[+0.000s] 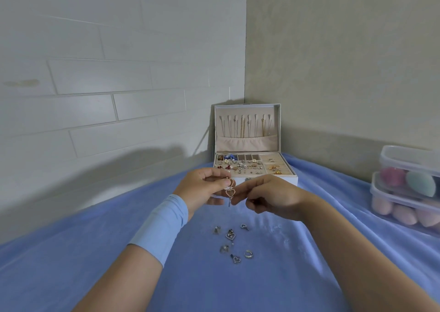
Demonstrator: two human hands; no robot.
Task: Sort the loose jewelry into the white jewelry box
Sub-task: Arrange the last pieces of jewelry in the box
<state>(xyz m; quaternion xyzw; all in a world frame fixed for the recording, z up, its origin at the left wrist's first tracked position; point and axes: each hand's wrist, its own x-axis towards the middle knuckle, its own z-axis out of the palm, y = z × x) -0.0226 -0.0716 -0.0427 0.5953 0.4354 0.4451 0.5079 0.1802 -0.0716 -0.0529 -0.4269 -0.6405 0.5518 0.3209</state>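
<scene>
A gold heart-shaped drop earring [230, 192] hangs between my two hands above the blue cloth. My left hand [202, 187] pinches its top hoop, and my right hand [266, 198] pinches its side by the fingertips. Behind them the white jewelry box [292, 180] stands with its lid up against the corner, its tray holding several small earrings and rings and chains hanging in the lid. Several loose silver pieces [232, 242], among them heart pendants and a ring [248, 254], lie on the cloth below my hands.
A blue cloth [273, 276] covers the surface. Two stacked clear plastic boxes [404, 183] with pink and teal makeup sponges sit at the right edge. Walls close the corner behind the jewelry box.
</scene>
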